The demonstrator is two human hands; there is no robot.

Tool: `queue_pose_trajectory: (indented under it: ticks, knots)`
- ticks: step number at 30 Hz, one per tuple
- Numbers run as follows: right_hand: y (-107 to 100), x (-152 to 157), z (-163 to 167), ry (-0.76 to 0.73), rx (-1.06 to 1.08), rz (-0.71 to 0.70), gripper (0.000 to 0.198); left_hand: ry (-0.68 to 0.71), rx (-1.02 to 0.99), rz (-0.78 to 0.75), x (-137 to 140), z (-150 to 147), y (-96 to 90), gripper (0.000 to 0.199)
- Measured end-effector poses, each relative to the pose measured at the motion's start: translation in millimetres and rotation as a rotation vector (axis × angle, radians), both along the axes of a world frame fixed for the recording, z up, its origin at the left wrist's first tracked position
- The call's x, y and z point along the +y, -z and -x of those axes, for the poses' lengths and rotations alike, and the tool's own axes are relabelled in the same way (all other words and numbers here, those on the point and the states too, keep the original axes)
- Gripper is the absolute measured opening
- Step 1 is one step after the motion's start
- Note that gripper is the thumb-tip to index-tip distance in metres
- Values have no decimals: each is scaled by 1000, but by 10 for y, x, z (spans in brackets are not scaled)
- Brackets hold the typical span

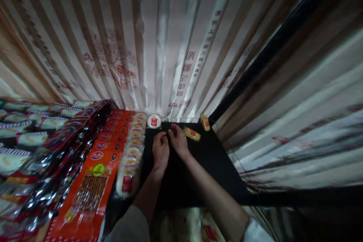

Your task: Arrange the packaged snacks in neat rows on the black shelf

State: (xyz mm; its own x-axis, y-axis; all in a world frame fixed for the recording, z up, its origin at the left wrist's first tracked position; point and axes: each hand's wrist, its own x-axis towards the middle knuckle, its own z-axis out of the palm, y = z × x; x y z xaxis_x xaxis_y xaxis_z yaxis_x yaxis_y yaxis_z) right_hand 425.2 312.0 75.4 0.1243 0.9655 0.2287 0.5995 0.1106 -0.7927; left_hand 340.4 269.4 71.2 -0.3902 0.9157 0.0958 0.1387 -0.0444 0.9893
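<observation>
Above the black tabletop (pixel 198 174), my left hand (pixel 161 152) is raised with its fingers loosely bent and apart, and I see nothing in it. Close beside it is my right hand (pixel 179 140), fingers also bent and parted, seemingly holding nothing. A round white packaged cake (pixel 154 121) with a red label lies just beyond my left hand. Nearest to my right hand is a yellow wrapped snack (pixel 192 134), a little to its right. A second yellow wrapped snack (pixel 204 122) sits in the far right corner. Blur hides finer finger detail.
On the left runs a row of overlapping round white packets (pixel 131 159). Beyond it lie orange snack packs (pixel 93 181), dark shiny packs (pixel 56 159) and white wrapped items (pixel 31 138). A printed pleated curtain (pixel 167 56) hangs behind. More packages (pixel 193 225) show below the front edge.
</observation>
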Motion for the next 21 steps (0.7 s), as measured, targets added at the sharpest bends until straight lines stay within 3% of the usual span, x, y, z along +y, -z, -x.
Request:
queue_pose_trajectory:
  ticks: [4,8,11,13,14,18,21]
  knots:
    - [-91,-826,-284,6,118,-38,30,109,169,-105,-491,-26,-256,28]
    - [-119,-1667,-505,-36,198,64,31,289,137,-134,-1220,-76,-303,26]
    - [11,-2146,-643,-14,96,135,28,386,151,-66,-1821,-136,-173,25]
    - [145,-2384,-707,-48,-67,204,25,515,210,-14,-2147,-166,-34,25]
    - [213,-2481,-726,-91,-161,238,25,512,244,21,-2269,-173,40,27]
    - [423,-2749,-712,-297,-459,272,44,456,383,148,-2485,-140,285,37]
    - [496,-2835,-677,-307,-559,255,41,443,419,214,-2497,-89,399,39]
